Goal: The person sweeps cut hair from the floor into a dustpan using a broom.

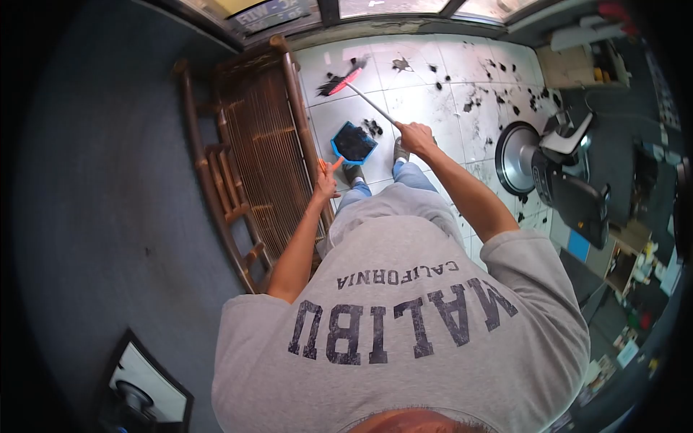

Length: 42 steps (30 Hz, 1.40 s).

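Observation:
My right hand (416, 137) is wrapped around the pale stick of a broom (372, 105). The broom's red head with dark bristles (342, 81) is at the floor, up and to the left of that hand. My left hand (327, 181) is closed at the orange handle (323, 166) of a blue dustpan (336, 148); the fingers show only in part. Inside the pan lies a heap of black hair (354, 142). A loose clump of hair (372, 128) is on the tiles beside the pan, near my shoes.
Dark hair clumps (473, 101) are scattered over the white tiled floor (415, 97). A brown bamboo bench (263, 137) runs along the left. To the right stands a barber chair (570, 180) on a round metal base (517, 159), with cluttered shelves (628, 267) beyond.

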Available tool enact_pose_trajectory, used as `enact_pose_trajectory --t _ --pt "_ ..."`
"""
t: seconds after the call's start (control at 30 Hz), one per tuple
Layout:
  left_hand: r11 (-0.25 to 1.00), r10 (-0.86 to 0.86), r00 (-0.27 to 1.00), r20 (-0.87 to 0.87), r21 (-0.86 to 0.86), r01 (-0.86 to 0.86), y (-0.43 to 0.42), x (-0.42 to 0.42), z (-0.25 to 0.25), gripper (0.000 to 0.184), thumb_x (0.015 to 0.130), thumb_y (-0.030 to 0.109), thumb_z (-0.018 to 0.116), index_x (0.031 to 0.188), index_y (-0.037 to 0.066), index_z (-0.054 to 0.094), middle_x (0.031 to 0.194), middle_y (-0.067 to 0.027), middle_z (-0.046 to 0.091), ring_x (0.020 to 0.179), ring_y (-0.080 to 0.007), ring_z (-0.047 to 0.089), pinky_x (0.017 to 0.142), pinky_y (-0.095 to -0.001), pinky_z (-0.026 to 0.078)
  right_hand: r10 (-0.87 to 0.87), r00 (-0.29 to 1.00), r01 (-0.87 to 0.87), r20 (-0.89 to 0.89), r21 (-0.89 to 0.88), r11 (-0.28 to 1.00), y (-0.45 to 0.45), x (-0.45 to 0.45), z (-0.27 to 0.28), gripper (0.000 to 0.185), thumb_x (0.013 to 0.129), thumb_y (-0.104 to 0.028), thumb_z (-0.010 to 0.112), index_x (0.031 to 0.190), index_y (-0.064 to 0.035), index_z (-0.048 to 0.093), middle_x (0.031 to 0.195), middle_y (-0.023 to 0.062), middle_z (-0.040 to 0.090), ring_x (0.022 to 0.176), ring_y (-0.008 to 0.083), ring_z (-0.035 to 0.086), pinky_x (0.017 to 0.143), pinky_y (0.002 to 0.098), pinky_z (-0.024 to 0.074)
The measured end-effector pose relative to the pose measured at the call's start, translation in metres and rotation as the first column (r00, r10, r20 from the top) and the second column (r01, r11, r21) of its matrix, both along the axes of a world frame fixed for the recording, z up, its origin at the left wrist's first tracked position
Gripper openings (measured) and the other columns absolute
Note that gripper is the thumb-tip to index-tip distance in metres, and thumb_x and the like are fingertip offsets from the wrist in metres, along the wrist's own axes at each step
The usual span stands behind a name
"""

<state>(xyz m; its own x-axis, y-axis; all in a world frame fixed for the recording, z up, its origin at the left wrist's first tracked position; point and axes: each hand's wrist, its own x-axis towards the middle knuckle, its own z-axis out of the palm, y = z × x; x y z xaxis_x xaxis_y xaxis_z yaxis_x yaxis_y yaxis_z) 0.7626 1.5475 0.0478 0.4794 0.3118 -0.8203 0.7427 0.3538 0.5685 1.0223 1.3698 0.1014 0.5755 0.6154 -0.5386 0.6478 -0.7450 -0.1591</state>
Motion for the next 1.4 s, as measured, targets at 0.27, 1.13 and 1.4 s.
enact_pose_trajectory --t 0.27,1.13,1.4 --pt "0.966 0.255 0.964 -0.077 -0.028 -0.258 -0.051 -0.018 0.028 0.057 0.095 0.062 0.037 0.132 0.018 0.030 0.071 0.0001 0.045 0.053 -0.0078 0.046 0.051 -0.0300 0.054 0.361 0.932 -0.362 0.037 0.013 0.932 0.093 0.056 -0.061 0.028 0.093 -0.017 0.047 0.110 -0.0221 0.068 0.090 0.0081 0.071 0.086 0.0263 0.070 0.067 0.0412 0.0539" --pt "0.755 0.639 0.742 -0.203 -0.019 -0.656 -0.128 0.004 0.010 0.048 0.094 0.066 0.036 0.108 0.020 0.041 0.075 0.0017 0.045 0.060 -0.0096 0.048 0.070 -0.0445 0.056 0.416 0.906 -0.418 -0.083 -0.018 0.908 -0.003 0.206 -0.064 0.054 0.081 -0.008 0.050 0.132 -0.0249 0.055 0.087 0.0136 0.070 0.080 0.0303 0.068 0.069 0.0414 0.0528" --pt "0.748 0.649 0.726 -0.228 0.015 -0.663 -0.124 0.022 0.003 0.047 0.095 0.064 0.037 0.112 0.020 0.040 0.078 0.0006 0.046 0.061 -0.0101 0.046 0.067 -0.0417 0.057 0.419 0.895 -0.442 -0.153 -0.176 0.880 -0.021 0.201 -0.039 0.028 0.078 -0.010 0.056 0.103 -0.0117 0.070 0.090 0.0141 0.071 0.087 0.0304 0.069 0.073 0.0420 0.0538"
